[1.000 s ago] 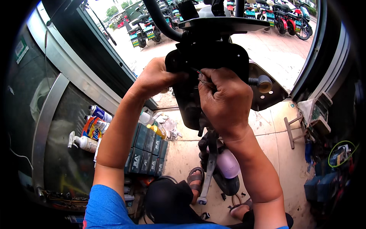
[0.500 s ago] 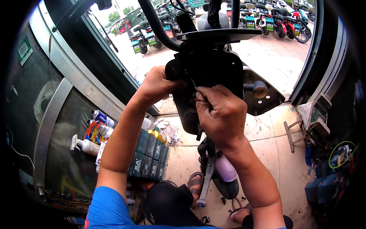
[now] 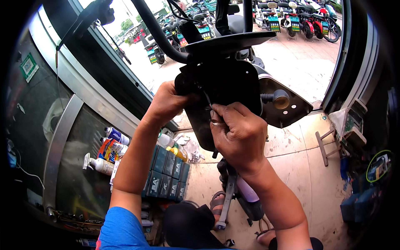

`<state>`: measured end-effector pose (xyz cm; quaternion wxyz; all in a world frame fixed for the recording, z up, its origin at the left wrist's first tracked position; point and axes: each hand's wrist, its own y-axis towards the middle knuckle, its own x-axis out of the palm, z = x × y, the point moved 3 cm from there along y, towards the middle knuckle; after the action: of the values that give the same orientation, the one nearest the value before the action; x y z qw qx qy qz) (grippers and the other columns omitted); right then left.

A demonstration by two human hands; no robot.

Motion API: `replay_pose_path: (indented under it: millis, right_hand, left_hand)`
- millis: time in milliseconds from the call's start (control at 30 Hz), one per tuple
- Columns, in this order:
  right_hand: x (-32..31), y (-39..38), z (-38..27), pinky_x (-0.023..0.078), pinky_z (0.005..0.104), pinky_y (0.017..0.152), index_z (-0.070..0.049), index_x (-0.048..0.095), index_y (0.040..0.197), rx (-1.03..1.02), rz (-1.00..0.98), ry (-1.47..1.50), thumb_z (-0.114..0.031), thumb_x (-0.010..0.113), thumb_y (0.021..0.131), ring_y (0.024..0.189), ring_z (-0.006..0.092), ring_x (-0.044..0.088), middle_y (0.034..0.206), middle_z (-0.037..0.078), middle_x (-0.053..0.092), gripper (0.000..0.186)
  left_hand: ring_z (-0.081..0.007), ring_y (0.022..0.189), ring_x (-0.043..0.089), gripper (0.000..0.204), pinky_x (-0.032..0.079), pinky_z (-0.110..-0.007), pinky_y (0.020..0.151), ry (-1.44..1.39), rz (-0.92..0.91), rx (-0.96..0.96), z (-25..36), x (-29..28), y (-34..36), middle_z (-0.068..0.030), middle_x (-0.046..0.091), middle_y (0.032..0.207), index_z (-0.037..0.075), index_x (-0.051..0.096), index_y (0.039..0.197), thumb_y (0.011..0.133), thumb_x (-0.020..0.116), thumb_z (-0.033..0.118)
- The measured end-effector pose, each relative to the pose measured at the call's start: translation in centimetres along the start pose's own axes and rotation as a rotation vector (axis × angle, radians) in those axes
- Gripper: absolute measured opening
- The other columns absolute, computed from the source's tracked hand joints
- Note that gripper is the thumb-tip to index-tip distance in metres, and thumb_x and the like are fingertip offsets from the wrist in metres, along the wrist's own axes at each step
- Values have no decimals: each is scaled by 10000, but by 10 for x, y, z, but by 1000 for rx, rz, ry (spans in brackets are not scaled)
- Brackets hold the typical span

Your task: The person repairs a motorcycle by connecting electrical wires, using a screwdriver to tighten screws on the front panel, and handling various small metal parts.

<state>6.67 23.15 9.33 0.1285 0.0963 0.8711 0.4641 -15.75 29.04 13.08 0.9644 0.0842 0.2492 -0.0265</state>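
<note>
My right hand (image 3: 238,135) pinches a thin wire (image 3: 207,98) before an upright black panel (image 3: 229,85); my left hand (image 3: 166,104) lies at the panel's left edge, fingertips lost in shadow, so I cannot tell its grip. Below, I see a pale, seamed, smudged floor (image 3: 291,179); leftward, stacked dark boxes (image 3: 166,171) and bottles (image 3: 103,166); beyond the metal door frame (image 3: 363,62), parked scooters (image 3: 307,28).

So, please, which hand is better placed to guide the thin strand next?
Probably the right hand: its fingers pinch the thin strand in front of the black panel. The left hand is at the panel's left edge, where dark shadow hides its grip.
</note>
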Motion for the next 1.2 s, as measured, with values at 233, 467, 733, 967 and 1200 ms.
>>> replay_pose_path:
  millis: [233,467,733,967,1200]
  right_hand:
    - [0,-4,6,529,373,564,-69,770,975,42,30,8,-54,777,814,646,278,687,800,75,678,162]
    - [-3,1,8,539,363,563,-43,786,965,46,23,-26,-69,821,846,638,286,701,806,106,712,127]
    - [-4,0,10,536,367,568,-62,782,933,75,14,-23,-89,810,851,643,292,689,785,89,695,91]
    - [-5,-2,13,552,365,583,-69,784,967,74,-3,-1,-90,803,847,664,284,706,818,83,705,124]
    - [-5,-4,16,557,375,596,-62,754,955,72,4,20,-98,778,857,684,289,707,822,82,690,107]
  left_hand:
    - [-20,568,452,72,346,-226,504,18,24,4,4,4,0,72,593,678,27,783,915,910,817,89]
    - [-28,622,533,167,386,-221,534,-99,-32,-43,-4,-3,0,51,663,785,43,745,1063,954,805,153]
    - [-73,735,692,192,516,-217,616,-187,-7,-26,-14,-2,4,-19,758,888,35,762,1069,990,783,208]
    - [-92,792,710,223,555,-242,703,-199,-10,-26,-14,-1,2,-21,767,921,35,764,1070,973,806,231]
    - [-71,783,668,287,523,-240,692,-125,70,72,-5,15,-1,5,752,913,39,758,1072,918,867,255]
